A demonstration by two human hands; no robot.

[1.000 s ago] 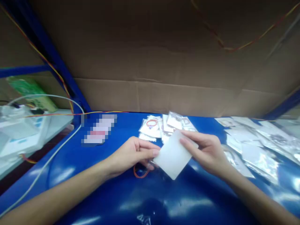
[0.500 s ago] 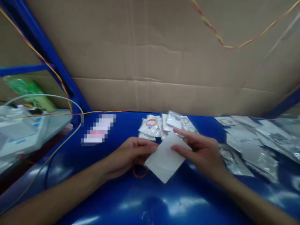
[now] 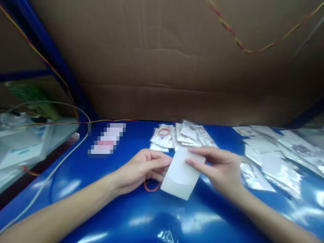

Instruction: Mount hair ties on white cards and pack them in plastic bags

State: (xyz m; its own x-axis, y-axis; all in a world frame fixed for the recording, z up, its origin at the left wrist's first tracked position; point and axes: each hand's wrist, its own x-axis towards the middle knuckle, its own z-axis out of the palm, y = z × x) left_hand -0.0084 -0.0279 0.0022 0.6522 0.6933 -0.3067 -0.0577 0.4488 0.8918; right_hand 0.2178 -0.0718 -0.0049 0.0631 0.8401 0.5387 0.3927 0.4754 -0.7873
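Note:
My right hand pinches a white card between thumb and forefinger at its upper right edge. The card tilts over the blue table. My left hand is closed at the card's left side, thumb against forefinger; what it holds, if anything, is hidden. An orange-red ring shows just below the left fingers. Behind the hands lie small clear bags with white cards, one with a red loop, beside a second pile.
Many flat bags lie at the right. A pixelated paper rests at the left of the blue table. A pale cable curves at far left. Cardboard stands behind, and a clear scrap lies at the front edge.
The white card has turned to a more upright angle in my right hand. My left hand has hardly moved. A clear scrap at the front now shows more plainly.

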